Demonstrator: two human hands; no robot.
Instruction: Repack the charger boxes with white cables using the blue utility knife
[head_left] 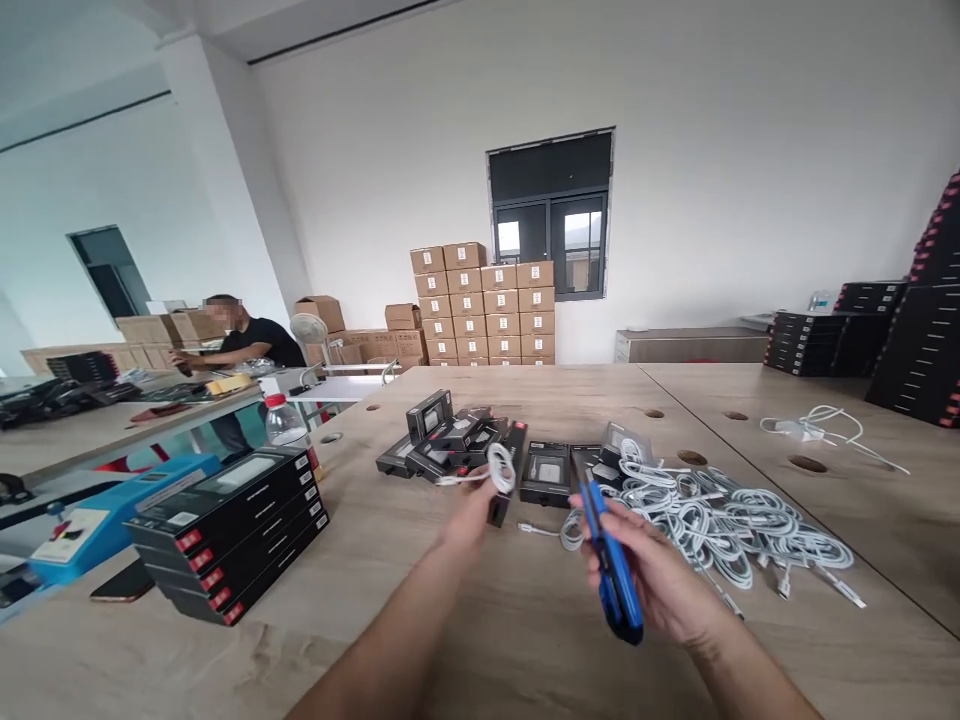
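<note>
My left hand (pixel 471 512) is closed on a coiled white cable (pixel 501 468), in front of a heap of small black boxes (pixel 450 440); a dark box stands right under the coil, and I cannot tell whether the fingers touch it. A blue utility knife (pixel 613 570) lies in the closed fingers of my right hand (pixel 649 560), its tip pointing away from me. Just beyond the knife are a black box with a clear window (pixel 546 472) and a small loose cable (pixel 571 530). Many coiled white cables (pixel 712 520) are piled to the right.
Stacked larger black boxes (pixel 240 530), a phone (pixel 121 580), a bottle (pixel 283 422) and a blue machine (pixel 127 510) are at the left. Tall black box stacks (pixel 919 340) rise at the right. A person (pixel 259 342) sits at another table.
</note>
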